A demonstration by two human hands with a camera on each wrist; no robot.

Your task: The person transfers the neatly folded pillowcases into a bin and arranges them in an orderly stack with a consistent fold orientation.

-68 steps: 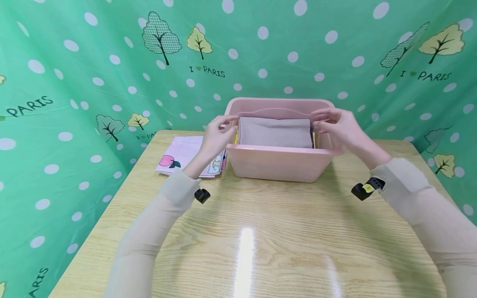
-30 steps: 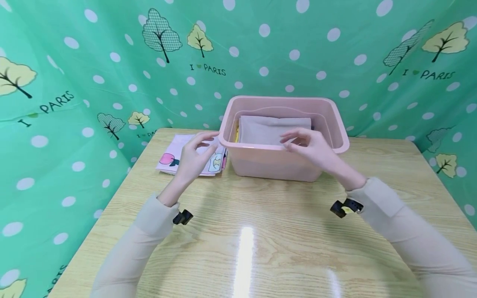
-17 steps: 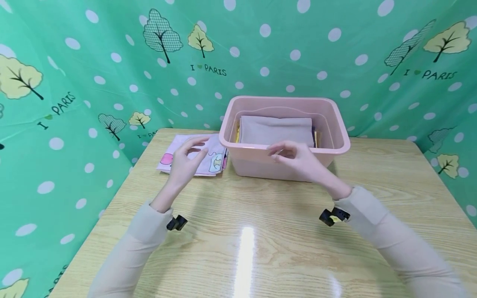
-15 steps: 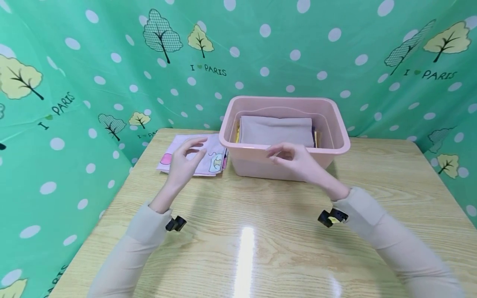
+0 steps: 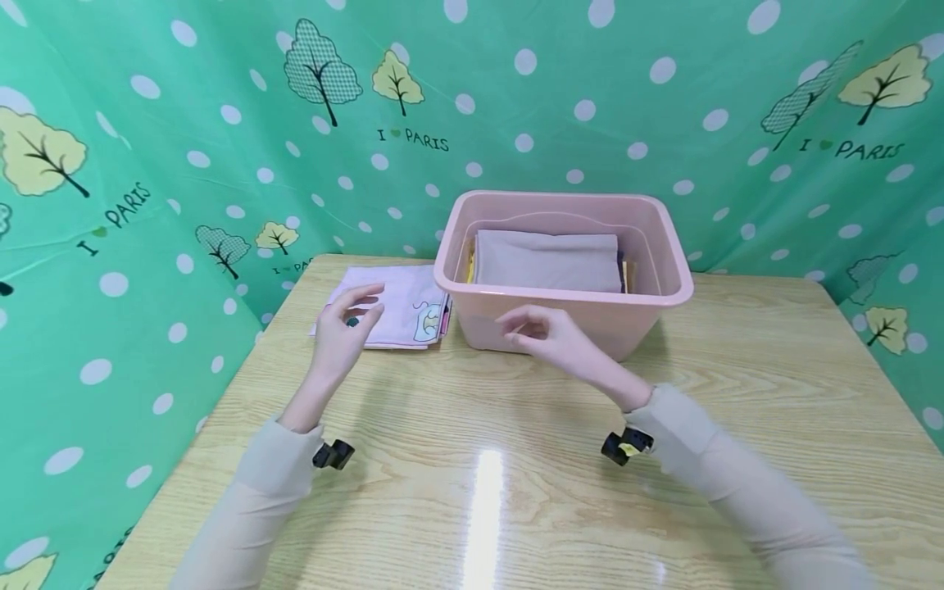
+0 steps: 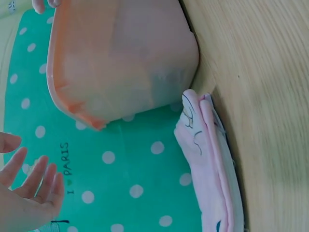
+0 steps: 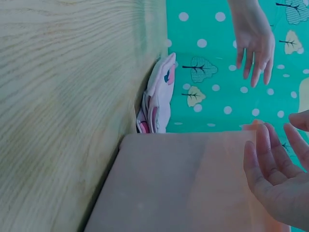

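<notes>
In the head view a pink plastic bin (image 5: 546, 319) stands at the back of the table, with a folded grey cloth (image 5: 546, 260) inside it. Left of the bin lies a folded pale pink printed cloth (image 5: 401, 307), seen edge-on as a layered stack in the left wrist view. My left hand (image 5: 335, 340) hovers over that cloth's near left side, fingers loosely bent and holding nothing. In front of the bin's near wall hangs my right hand (image 5: 553, 340), its fingers relaxed and bent, nothing in them. Both hands appear free of the bin in the wrist views.
Yellow and dark cloth edges show beside the grey cloth in the bin. A wooden table (image 5: 560, 508) spreads out in front. Green dotted fabric (image 5: 531, 98) hangs behind and at both sides. Each wrist wears a small black camera (image 5: 627, 445).
Both hands have left the grey cloth in the bin and drawn back toward the person. The left hand moved left over the pink cloth; the right moved left and down before the bin.
</notes>
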